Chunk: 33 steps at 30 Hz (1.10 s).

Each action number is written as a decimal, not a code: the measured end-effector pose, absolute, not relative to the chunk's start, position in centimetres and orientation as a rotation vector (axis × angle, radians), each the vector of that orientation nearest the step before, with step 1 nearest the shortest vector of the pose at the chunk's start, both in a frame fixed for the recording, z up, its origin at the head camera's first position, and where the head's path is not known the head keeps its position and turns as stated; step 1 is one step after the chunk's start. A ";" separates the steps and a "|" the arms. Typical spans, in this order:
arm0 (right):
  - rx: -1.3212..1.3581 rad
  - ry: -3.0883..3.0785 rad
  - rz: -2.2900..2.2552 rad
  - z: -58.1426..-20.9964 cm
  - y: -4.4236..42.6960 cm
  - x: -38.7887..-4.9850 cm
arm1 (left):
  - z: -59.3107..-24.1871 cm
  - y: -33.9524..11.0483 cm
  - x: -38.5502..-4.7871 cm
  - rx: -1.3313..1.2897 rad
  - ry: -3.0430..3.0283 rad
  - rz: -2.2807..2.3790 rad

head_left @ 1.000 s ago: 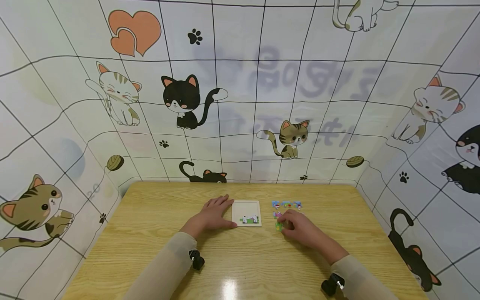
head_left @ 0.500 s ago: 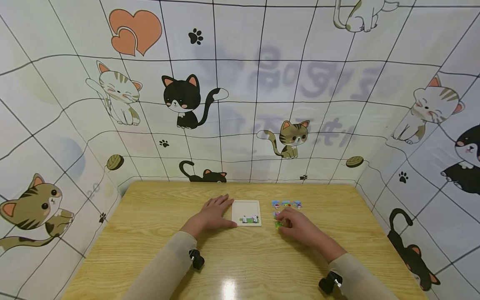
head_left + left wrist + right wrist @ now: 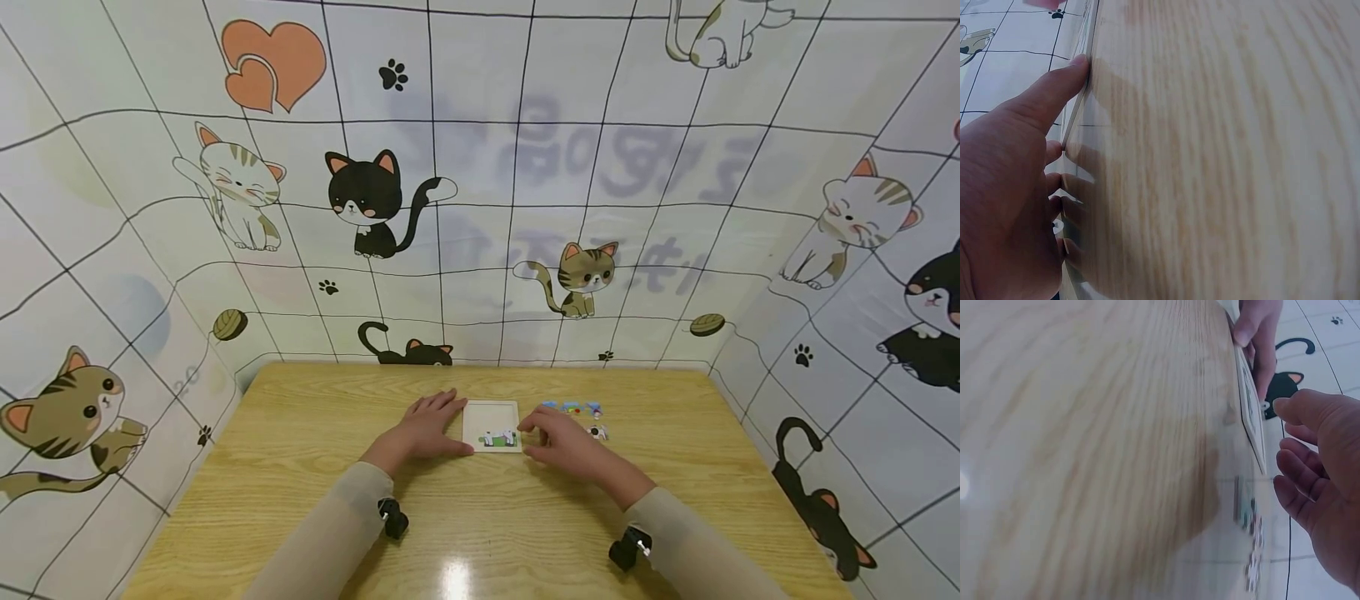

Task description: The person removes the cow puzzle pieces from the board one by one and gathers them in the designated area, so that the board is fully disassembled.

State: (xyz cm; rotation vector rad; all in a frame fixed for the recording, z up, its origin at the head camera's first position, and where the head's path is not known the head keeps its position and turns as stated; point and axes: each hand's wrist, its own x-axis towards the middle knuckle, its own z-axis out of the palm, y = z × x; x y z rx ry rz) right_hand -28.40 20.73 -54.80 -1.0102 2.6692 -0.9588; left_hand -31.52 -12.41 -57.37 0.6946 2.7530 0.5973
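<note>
A square wooden jigsaw tray (image 3: 487,417) lies on the table, with joined green-and-white puzzle pieces (image 3: 498,438) at its lower right. My left hand (image 3: 426,429) rests at the tray's left side, thumb at the near corner and fingers spread toward the far corner. Over the tray's right edge hovers my right hand (image 3: 566,442); in the right wrist view its thumb and bent fingers (image 3: 1294,478) stand apart, with no piece visible between them. Loose blue pieces (image 3: 572,408) lie beyond that hand, and a white-and-dark piece (image 3: 597,432) shows beside it. Other pieces are hidden under it.
The wooden table (image 3: 450,517) ends at a cloth backdrop (image 3: 480,183) printed with cats and grid lines. Loose pieces (image 3: 1250,519) stand close below the right hand in the right wrist view.
My right hand has moved left from above the loose pieces to the tray's right edge, uncovering the white-and-dark piece. My left hand has stayed at the tray.
</note>
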 end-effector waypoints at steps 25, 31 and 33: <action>-1.086 2.704 -0.599 -55.7 14.6 -29.7 | -57.5 -12.2 -30.7 0.670 2.770 0.566; -1.074 2.712 -0.586 -55.6 14.3 -30.3 | -57.2 -12.2 -31.1 0.674 2.777 0.578; -1.069 2.709 -0.608 -55.6 14.3 -30.5 | -57.1 -12.2 -31.2 0.672 2.783 0.567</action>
